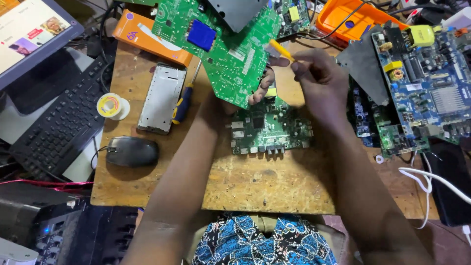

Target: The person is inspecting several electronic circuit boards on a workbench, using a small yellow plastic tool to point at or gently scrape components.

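Note:
My left hand [262,88] holds a large green circuit board [221,44] tilted up over the wooden bench, fingers curled around its lower right edge. Just to the right of that edge, my right hand [319,81] grips a thin yellow-handled tool [281,49], whose tip points at the board. Under both hands a smaller green circuit board [270,130] lies flat on the bench [255,181].
A blue circuit board [427,83] and other boards are stacked at the right, with white cables [422,179] below. On the left lie a black mouse [131,151], a keyboard [64,122], a solder spool [111,105], a phone shell [162,97], a screwdriver [184,100] and an orange box [147,37].

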